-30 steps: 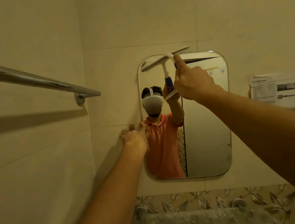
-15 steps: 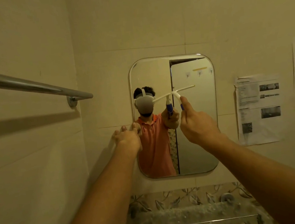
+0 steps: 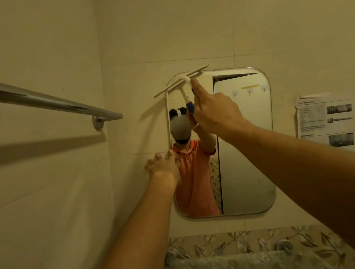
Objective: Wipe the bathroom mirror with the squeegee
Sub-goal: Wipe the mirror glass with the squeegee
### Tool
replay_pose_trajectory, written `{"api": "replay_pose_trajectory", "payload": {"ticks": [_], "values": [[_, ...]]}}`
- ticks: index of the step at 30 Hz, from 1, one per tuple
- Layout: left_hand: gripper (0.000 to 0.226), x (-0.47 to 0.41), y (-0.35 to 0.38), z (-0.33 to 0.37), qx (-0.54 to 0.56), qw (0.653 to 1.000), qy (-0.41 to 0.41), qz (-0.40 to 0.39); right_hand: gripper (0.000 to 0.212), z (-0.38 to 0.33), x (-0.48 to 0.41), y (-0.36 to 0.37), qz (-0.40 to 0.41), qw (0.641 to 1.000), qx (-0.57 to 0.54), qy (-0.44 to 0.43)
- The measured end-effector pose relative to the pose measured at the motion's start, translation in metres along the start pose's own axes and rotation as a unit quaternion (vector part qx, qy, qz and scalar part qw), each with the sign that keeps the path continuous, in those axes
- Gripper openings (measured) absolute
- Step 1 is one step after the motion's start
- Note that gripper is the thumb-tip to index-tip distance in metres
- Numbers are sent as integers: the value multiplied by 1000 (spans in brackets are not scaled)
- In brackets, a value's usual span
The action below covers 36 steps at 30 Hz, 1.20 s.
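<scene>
Right hand [image 3: 214, 112] grips squeegee [image 3: 180, 81] at upper-left corner of mirror [image 3: 247, 148], likely to start a downward pull; left hand [image 3: 163, 165] lies flat, unclenched, steadying against wall [image 3: 133, 184].

Your right grip [image 3: 216, 111] covers most of the squeegee [image 3: 180, 81] handle. Well right of that grip, the notice [image 3: 324, 118] print is too blurred to read; far left, the towel rail [image 3: 33, 99] runs off frame.
</scene>
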State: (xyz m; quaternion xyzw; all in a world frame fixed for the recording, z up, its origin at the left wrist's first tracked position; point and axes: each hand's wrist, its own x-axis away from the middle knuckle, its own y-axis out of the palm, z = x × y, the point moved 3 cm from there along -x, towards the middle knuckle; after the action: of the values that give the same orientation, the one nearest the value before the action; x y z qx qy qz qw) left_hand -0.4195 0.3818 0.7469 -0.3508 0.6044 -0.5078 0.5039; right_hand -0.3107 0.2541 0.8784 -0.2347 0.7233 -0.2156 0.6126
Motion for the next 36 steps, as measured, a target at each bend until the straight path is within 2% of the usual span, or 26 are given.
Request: {"api": "replay_pose_trajectory", "payload": {"ticks": [4,11,21,25,28,31,34,36], "values": [[101,-2,1,-1,-1,1000,-1,0,74,-13,-1,11,-15,1000,25,-2],[99,-3,-2,-4,-24,1000,-8,7,67,19,40,54,-3,999,33,5],[99,9,3,-3,-28,1000,-14,1,68,35,119,90,-76,996,17,46],[99,10,4,-1,-20,1000,-11,3,61,36,117,83,-67,996,-40,44],[102,7,3,-1,-14,1000,-12,6,54,38,94,49,-1,989,-143,46],[106,6,0,-4,-26,1000,-11,5,52,58,55,5,66,974,-184,117],[105,2,3,-8,-14,1000,-25,7,52,82,27,-23,94,942,-221,234],[107,-2,7,-7,-18,999,-30,0,52,95,18,-34,102,928,-230,274]]}}
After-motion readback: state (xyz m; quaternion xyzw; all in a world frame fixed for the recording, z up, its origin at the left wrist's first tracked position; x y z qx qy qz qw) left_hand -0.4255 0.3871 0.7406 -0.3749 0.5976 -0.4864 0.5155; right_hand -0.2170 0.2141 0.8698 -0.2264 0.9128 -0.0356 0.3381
